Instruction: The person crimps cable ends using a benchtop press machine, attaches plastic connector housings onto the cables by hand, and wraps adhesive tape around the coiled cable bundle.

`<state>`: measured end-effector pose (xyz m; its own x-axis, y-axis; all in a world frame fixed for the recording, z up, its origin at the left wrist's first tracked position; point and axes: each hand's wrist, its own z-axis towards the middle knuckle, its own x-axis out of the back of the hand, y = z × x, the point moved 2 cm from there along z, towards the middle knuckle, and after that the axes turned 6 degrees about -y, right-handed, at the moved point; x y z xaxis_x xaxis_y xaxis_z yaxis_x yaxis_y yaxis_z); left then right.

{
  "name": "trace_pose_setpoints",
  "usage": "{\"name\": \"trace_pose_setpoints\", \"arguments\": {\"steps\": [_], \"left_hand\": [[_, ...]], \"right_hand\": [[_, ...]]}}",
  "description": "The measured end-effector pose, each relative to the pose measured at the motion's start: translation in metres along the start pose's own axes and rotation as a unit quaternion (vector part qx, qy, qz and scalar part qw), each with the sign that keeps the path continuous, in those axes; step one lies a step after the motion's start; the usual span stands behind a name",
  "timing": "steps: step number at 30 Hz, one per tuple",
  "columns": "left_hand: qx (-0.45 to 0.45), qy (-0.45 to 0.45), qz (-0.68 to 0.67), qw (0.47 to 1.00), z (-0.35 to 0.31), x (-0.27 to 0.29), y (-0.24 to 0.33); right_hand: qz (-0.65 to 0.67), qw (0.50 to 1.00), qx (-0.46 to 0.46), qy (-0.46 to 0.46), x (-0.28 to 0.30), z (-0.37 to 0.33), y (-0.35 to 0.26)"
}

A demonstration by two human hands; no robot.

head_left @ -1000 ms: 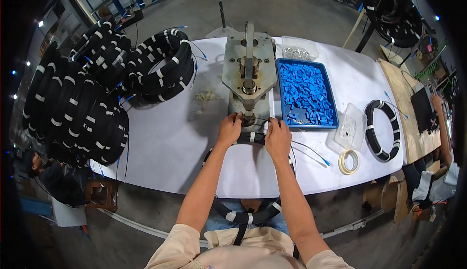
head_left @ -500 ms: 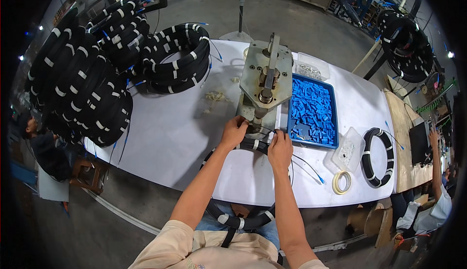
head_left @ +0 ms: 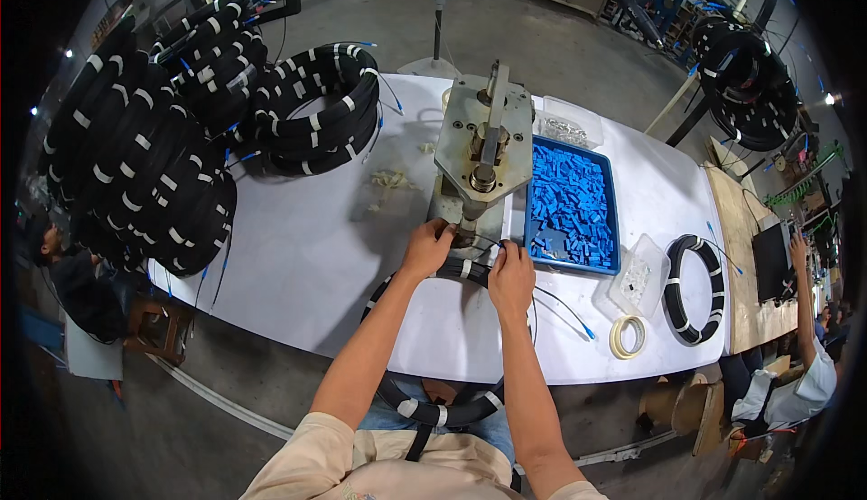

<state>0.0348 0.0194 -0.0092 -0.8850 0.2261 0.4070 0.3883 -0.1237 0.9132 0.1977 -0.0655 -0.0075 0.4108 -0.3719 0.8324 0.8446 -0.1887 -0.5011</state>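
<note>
A grey metal hand press with an upright lever stands on the white table. My left hand is at the foot of its ram, fingers closed together; what they pinch is hidden. My right hand is just right of the ram, pinching a thin black cable that runs toward the press. A cable end with a blue connector sticks out to the right of this hand. Beneath my forearms a black cable coil with white tape bands leans over the table's front edge, partly hidden by my arms.
Right of the press are a blue tray of small blue connector parts, clear plastic boxes, a tape roll and a single coil. Tall stacks of taped coils fill the left side. People are at both edges.
The whole view has shifted slightly to the left. Both hands stay at the foot of the press, with hardly any change in their grip.
</note>
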Motion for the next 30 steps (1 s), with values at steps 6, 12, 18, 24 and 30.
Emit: {"name": "trace_pose_setpoints", "arguments": {"steps": [6,12,18,24,30], "left_hand": [[0.030,-0.021,0.006,0.999,0.0006,0.0016,0.0018],[0.022,-0.029,-0.007,0.999,-0.0019,0.0024,0.0031],[0.024,-0.025,0.002,0.999,-0.0044,0.0021,0.0062],[-0.004,-0.012,0.016,1.000,-0.0018,0.0012,0.0030],[-0.005,-0.016,0.026,1.000,-0.0024,0.0013,0.0057]], "right_hand": [[-0.004,1.000,-0.001,0.005,0.0027,-0.0013,-0.0023],[-0.014,1.000,-0.002,0.004,0.0025,-0.0015,-0.0028],[-0.018,1.000,0.004,0.015,0.0020,-0.0019,-0.0008],[-0.002,1.000,-0.013,-0.008,0.0031,-0.0003,-0.0024],[0.000,1.000,-0.016,-0.018,0.0020,-0.0003,-0.0014]]}}
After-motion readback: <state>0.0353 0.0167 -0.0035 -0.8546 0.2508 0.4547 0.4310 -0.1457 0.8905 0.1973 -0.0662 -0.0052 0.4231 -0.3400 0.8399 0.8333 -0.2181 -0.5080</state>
